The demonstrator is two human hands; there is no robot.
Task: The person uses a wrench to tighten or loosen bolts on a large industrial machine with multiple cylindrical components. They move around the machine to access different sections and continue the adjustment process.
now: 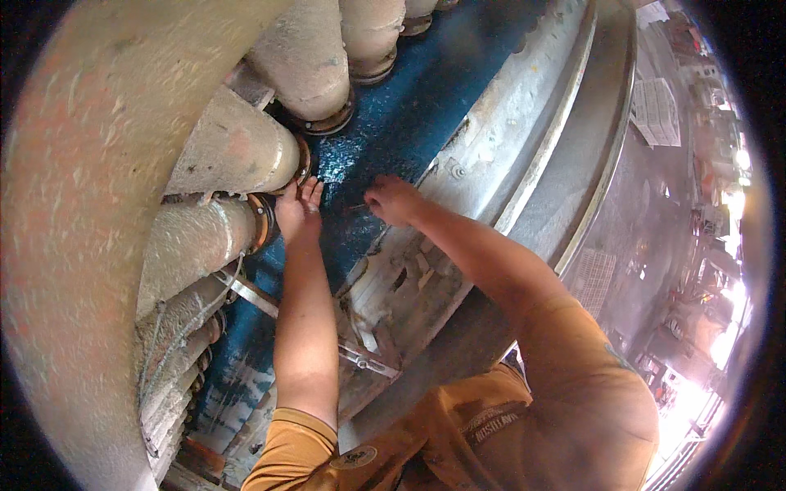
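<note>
My left hand point(300, 204) rests its stretched fingers by the rusty ring point(304, 159) at the end of a dusty, tapered cylinder point(246, 143). Its palm side shows, and I see nothing held in it. Over the wet-looking blue surface point(360, 168), my right hand point(391, 200) is closed, its fingers bent in a pinch. Whatever they may hold is too small to make out. Just below my left hand, a second dusty cylinder point(196, 241) ends in an orange-brown ring point(264, 221).
A large rough, curved body point(82, 204) fills the left. More dusty cylinders point(303, 57) line the blue strip. A metal bar point(254, 295) passes beneath my left forearm. Pale curved metal edges point(548, 139) run along the right. Beyond them, a white crate point(655, 110) stands on the floor.
</note>
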